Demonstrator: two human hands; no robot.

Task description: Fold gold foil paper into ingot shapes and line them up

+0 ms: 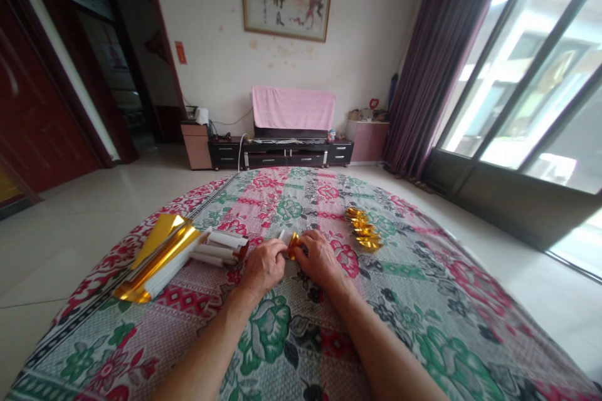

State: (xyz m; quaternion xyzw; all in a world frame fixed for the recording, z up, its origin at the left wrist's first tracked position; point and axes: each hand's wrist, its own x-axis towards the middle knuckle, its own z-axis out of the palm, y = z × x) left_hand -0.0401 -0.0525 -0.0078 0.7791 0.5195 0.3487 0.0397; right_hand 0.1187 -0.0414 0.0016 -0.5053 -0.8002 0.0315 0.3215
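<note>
On the patterned cloth (108,351), gold sheets (167,257) are lying at left, with white rolls (228,242) sitting just to their right. Near the middle, the left hand (266,264) and right hand (320,258) are meeting, the fingers of both gripping a small gold-and-white piece (293,245). Farther right, gold folded pieces (362,227) are resting in a row. At far, a pink towel (294,108) is hanging.

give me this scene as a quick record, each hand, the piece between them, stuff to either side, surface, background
left hand: left hand, fingertips at the small gold piece
right hand: right hand, fingers against the same piece
left side: shiny gold sheets, with white pieces beside them
right side: a row of gold pieces
surface: patterned floral tablecloth
background: pink cloth above a dark cabinet; framed picture on the wall
</note>
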